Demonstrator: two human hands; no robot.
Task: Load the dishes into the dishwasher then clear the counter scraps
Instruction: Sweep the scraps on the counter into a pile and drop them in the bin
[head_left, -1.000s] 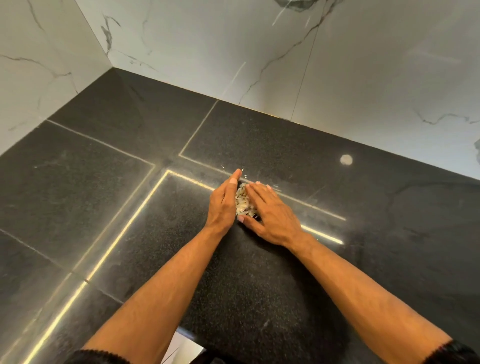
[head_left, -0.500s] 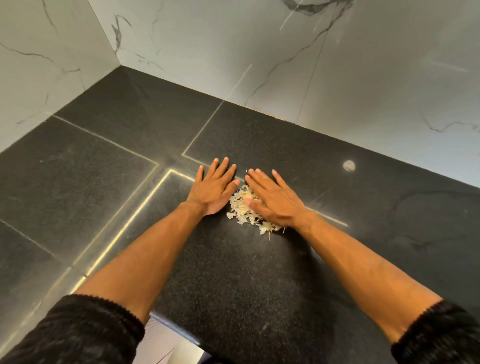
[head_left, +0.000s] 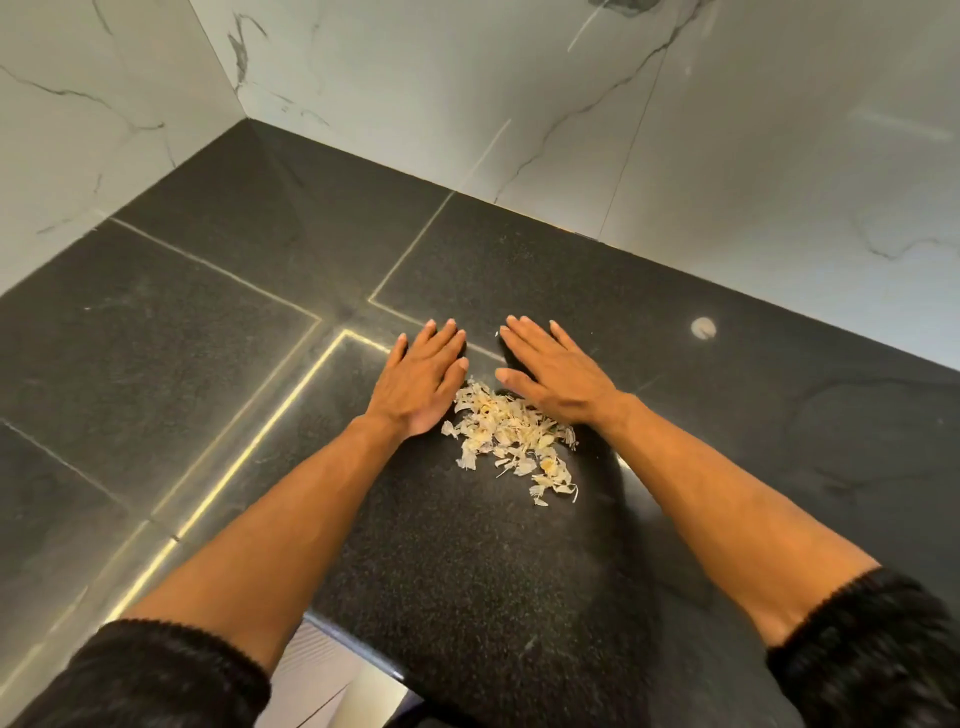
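On the black speckled stone bench (head_left: 467, 597), near its middle, lies a loose heap of pale, papery scraps (head_left: 511, 439), cream and off-white flakes that look like dry peelings, with a few stray bits trailing toward the near edge. Both hands lie palm down on the bench with straight fingers spread a little, holding nothing. The left hand (head_left: 423, 382) rests just left of the heap, its heel and thumb side touching the outermost flakes; the right hand (head_left: 556, 376) rests at the heap's far right side, its wrist over the upper edge of the scraps. The fingertips of both point away toward the wall, and a narrow strip of bare bench shows between them. Dark knit sleeves (head_left: 156, 675) are pushed up both forearms. A small pale round spot (head_left: 703, 328) sits on the bench well to the right of the hands. White marble-veined wall panels (head_left: 727, 130) meet the bench behind, forming a corner at the far left.
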